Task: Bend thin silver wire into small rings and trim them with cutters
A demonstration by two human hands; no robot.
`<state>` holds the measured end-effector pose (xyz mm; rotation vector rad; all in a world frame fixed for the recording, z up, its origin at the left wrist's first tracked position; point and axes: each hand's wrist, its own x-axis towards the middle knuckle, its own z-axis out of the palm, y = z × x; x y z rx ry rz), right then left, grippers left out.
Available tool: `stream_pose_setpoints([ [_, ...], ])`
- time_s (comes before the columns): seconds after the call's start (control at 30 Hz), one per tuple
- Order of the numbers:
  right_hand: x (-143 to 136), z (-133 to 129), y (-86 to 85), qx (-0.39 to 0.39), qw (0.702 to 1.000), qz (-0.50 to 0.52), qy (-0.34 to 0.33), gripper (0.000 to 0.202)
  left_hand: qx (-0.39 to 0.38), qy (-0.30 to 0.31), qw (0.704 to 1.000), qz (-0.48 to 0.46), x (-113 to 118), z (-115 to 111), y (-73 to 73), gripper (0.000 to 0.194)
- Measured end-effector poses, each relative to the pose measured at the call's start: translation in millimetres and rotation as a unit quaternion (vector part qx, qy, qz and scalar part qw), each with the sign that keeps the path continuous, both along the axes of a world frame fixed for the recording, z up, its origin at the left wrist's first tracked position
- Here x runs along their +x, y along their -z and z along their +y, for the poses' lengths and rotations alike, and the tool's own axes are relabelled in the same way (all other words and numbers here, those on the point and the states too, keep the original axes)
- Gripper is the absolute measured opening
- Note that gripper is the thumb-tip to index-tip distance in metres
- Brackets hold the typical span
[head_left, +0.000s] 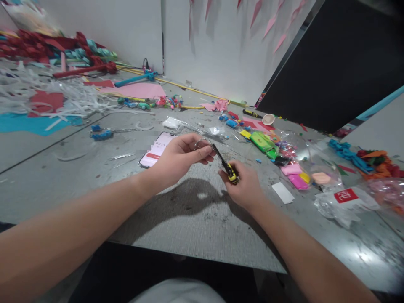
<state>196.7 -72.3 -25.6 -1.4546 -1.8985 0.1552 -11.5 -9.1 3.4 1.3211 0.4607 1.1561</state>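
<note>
My left hand is closed, thumb against fingers, pinching a thin silvery wire that is small and partly hidden. Wrapped in my right hand is a slim black-and-yellow tool, which looks like a utility knife. Its dark tip points up and left, close to the left fingertips; I cannot tell whether it touches the wire. Both hands are just above the near part of the grey table. Beside my left wrist lies a phone with a timer on its screen.
Colourful clay packets and a clear plastic bag lie to the right, with a white card nearer. Blue pieces on wires sit left. White paper strips and crepe paper heap at the back left, before a wall.
</note>
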Motion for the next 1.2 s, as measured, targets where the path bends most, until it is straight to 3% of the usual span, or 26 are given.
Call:
stream_pose_setpoints([
  [0.33, -4.0, -5.9, -5.4, -0.022, 1.0, 0.011, 0.0, 0.019, 0.023, -0.027, 0.999, 0.001, 0.6, -6.1, -5.6, 0.014],
  [0.83, 5.4, -0.7, -3.3, 0.046, 0.997, -0.059, -0.002, 0.009, 0.066, -0.043, 0.996, 0.05, -4.0, -6.7, -8.3, 0.017],
  [1.2, 6.0, 3.9, -0.7, 0.081, 0.994, -0.059, 0.039, 0.024, 0.047, -0.031, 0.996, 0.063, -4.2, -3.0, -7.7, 0.019],
])
